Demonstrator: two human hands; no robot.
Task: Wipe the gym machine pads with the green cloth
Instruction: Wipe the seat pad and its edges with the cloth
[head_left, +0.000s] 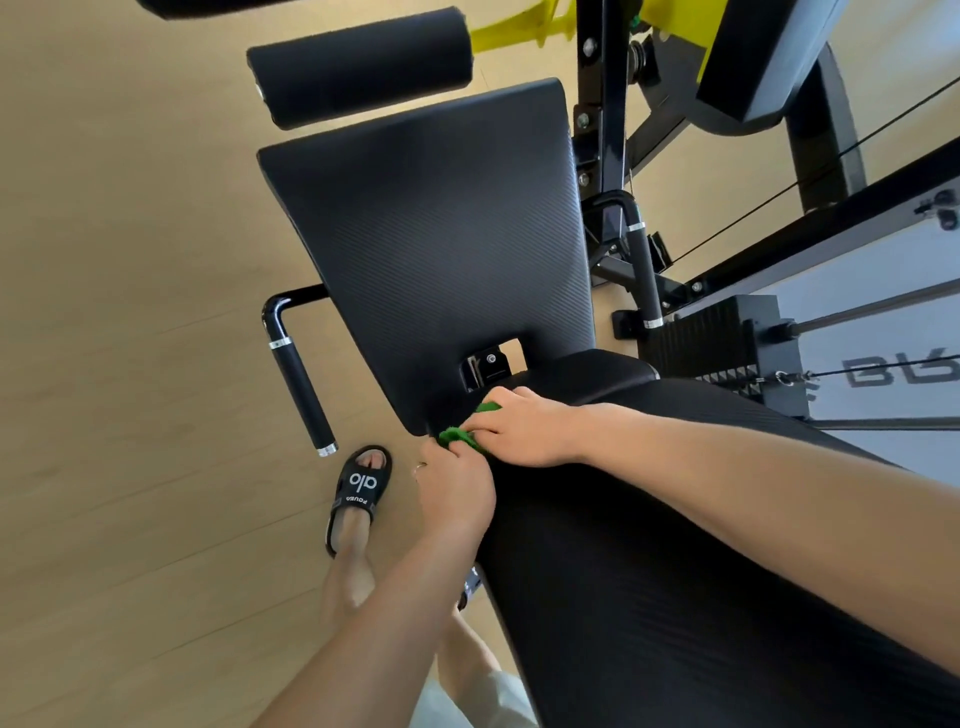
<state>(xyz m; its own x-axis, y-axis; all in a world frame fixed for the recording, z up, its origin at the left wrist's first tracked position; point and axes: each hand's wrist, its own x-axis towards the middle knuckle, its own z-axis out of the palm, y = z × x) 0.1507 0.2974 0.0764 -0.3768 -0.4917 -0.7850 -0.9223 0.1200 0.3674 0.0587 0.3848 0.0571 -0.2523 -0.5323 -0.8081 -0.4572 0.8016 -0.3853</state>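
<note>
My right hand (524, 434) and left hand (457, 491) both pinch the bunched green cloth (460, 435) at the seam where the seat pad (431, 249) meets the back pad (675, 571). I should spread it flat, then press long strokes along each pad.

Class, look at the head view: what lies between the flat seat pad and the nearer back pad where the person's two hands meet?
The green cloth lies there, bunched in the gap between seat pad and back pad, held by both the left hand and right hand.
</note>
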